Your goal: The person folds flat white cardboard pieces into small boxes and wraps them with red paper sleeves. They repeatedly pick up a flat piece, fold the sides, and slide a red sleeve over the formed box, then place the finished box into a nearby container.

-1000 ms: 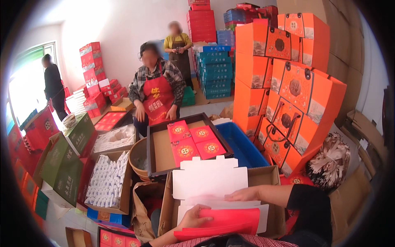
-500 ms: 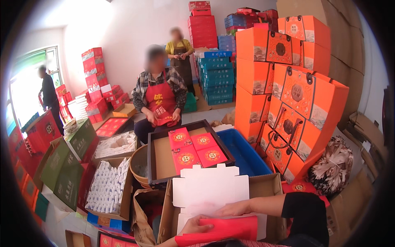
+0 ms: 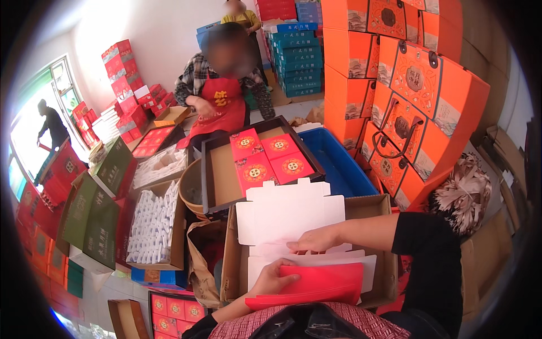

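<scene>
A white flat carton blank (image 3: 291, 217) with cut tabs lies spread over an open brown cardboard box (image 3: 370, 208) in front of me. My right hand (image 3: 317, 238) reaches in from the right, its fingers bent and pressed together at the blank's near fold. Closer to my body, my left hand (image 3: 272, 281) grips a small stack of red card blanks (image 3: 330, 281), thumb on top. White undersides of some blanks show behind the red ones. Just beyond, a dark-rimmed tray (image 3: 214, 164) holds several small red boxes (image 3: 278, 145) with gold emblems.
A blue tub (image 3: 339, 164) and tall stacked orange gift boxes (image 3: 406, 127) stand at the right. On the left are a carton of white packets (image 3: 151, 226) and green boxes (image 3: 93, 217). A person in a red apron (image 3: 220, 104) sits across from me; others stand farther back.
My right hand has lifted slightly and its fingers have curled. The stack in my left hand has tilted up, showing white blanks behind. The seated person leans forward; the view has tipped downward.
</scene>
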Demonstrator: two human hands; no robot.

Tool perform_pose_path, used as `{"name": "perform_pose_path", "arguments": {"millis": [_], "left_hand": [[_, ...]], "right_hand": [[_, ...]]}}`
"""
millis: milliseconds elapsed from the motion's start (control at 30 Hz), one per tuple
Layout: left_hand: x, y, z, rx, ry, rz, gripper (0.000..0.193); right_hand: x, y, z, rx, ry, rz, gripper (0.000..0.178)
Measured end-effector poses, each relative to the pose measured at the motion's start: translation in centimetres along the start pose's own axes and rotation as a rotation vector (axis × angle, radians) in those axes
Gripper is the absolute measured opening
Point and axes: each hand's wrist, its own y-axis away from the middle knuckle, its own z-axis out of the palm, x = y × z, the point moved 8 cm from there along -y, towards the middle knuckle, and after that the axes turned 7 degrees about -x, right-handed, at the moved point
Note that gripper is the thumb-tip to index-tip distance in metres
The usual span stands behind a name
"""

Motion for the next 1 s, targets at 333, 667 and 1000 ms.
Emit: {"name": "perform_pose_path", "arguments": {"millis": [333,667,1000], "left_hand": [[-0.3,0.0,0.6,-0.034,0.039,-0.079,0.028],[0.5,-0.3,0.6,-0.033,-0.014,-0.037,0.023],[-1.0,-0.5,0.0,-0.037,0.009,-0.055,0.027]], "right_hand": [[0.6,-1.8,1.9,-0.041,0.087,-0.315,0.062],[1.3,-3.6,1.6,-0.008,0.118,-0.165,0.071],[0.2,-3.5,1.0,0.015,0.132,-0.193,0.067]]}}
